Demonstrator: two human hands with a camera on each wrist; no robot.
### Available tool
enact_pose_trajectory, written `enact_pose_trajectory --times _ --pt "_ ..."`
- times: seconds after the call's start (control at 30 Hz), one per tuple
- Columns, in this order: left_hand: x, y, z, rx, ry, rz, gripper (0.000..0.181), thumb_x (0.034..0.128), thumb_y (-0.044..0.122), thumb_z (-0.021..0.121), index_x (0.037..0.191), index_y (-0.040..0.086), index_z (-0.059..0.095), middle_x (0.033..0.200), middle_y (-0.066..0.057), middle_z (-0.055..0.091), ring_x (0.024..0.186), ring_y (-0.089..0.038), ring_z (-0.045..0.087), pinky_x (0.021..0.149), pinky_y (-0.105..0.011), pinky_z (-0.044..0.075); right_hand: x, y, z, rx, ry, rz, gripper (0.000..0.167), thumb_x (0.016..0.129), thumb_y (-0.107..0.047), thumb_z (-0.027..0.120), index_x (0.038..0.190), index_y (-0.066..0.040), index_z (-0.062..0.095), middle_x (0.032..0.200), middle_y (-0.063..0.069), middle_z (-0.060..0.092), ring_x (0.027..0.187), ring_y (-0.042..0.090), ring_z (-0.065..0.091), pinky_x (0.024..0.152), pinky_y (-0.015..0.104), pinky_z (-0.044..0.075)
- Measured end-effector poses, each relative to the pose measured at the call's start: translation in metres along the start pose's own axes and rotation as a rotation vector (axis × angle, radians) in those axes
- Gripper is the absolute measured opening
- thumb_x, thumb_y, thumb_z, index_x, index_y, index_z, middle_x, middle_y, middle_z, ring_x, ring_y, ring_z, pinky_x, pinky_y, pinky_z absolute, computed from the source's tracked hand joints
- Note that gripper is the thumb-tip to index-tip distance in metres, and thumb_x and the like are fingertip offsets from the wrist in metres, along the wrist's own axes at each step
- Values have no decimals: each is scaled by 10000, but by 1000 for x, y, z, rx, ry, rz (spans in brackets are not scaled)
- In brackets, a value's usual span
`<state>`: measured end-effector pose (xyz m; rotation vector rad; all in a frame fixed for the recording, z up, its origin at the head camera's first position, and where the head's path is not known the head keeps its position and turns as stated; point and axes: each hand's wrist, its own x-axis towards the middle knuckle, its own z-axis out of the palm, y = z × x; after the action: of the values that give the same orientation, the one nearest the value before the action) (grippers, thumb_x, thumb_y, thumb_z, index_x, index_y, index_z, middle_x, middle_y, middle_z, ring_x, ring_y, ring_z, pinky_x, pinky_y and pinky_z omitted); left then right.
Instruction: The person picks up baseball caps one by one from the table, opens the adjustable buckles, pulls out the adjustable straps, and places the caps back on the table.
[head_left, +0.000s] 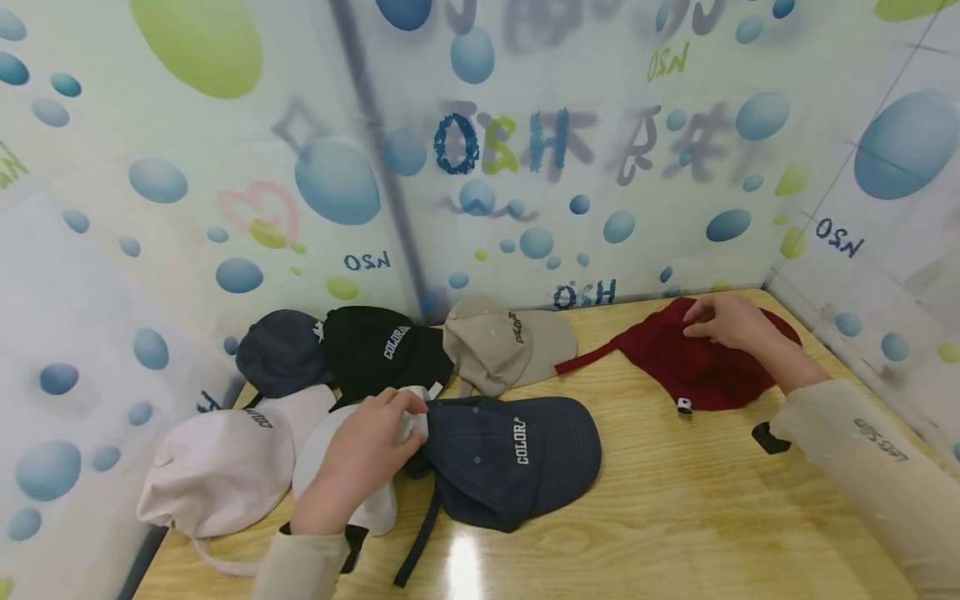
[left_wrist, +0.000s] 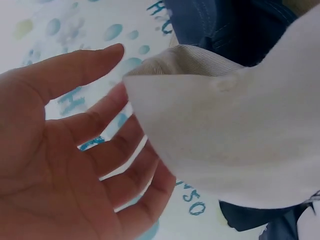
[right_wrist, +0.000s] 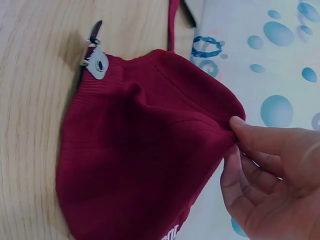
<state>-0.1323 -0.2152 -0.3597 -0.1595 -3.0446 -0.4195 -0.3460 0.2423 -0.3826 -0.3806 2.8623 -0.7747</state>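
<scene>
Both hands busy: right hand [head_left: 729, 322] pinches a fold of the red cap [head_left: 712, 375] between thumb and fingers; left hand [head_left: 367, 450] has its fingers spread and extended, tips at the edge of the white cap [left_wrist: 225, 135], thumb standing off the cloth, no grip on it. Red cap sits at the far right of the desk [head_left: 675, 517], near the back wall [head_left: 637, 200]. Its strap [head_left: 588, 358] runs left toward the beige cap's brim; a pale eyelet tab [right_wrist: 98, 65] shows at the rim, plus part of some white lettering at the lower edge in the right wrist view. White cap is at left, between the pale pink cap [head_left: 217, 479] and the navy cap [head_left: 480, 467], partly hidden by the left hand. Navy cap: brim to the right, white lettering on front, dark strap [head_left: 417, 537] trailing toward the near edge. Back row, left to right: dark blue cap [head_left: 277, 358], black cap [head_left: 367, 354], beige cap [head_left: 487, 350]. Wall is white with blue and green bubble prints. Beige sleeves [head_left: 862, 475] on both arms.
</scene>
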Motion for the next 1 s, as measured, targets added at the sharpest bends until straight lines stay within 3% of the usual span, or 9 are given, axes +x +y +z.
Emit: enact_pose_trajectory --times 0.1,0.23,0.5,0.7,1.0 --pt "-3 4 2 110 35 17 239 833 165 802 1042 127 692 1050 -60 649 927 -274 596 775 -388 539 2 2 1 -25 18 -3 254 936 -125 681 1092 72 646 1029 260 661 805 270 610 670 315 528" --pt "-6 4 6 173 68 22 210 813 163 818 993 132 716 1054 -62 655 921 -263 585 788 -384 538 4 5 4 -72 50 -15 236 938 -128 672 1080 61 653 1048 263 655 894 343 584 755 416 499" --pt "-9 4 8 193 99 30 190 777 141 841 885 145 685 875 -23 603 815 -225 592 722 -355 520 9 10 7 -107 87 -7 223 943 -98 646 1082 77 642 1048 274 651 934 387 584 811 512 483" --pt "-10 6 8 201 119 36 193 775 112 838 863 138 668 843 -12 593 792 -206 614 687 -340 520 14 10 8 -146 120 15 213 947 -93 632 1080 74 633 1040 280 652 934 405 583 839 560 453" --pt "-13 3 9 229 253 95 226 744 21 798 845 120 623 801 -18 537 695 -194 555 568 -295 454 20 12 10 -235 136 38 209 947 -59 612 1116 64 601 1125 319 615 968 442 545 879 609 454"
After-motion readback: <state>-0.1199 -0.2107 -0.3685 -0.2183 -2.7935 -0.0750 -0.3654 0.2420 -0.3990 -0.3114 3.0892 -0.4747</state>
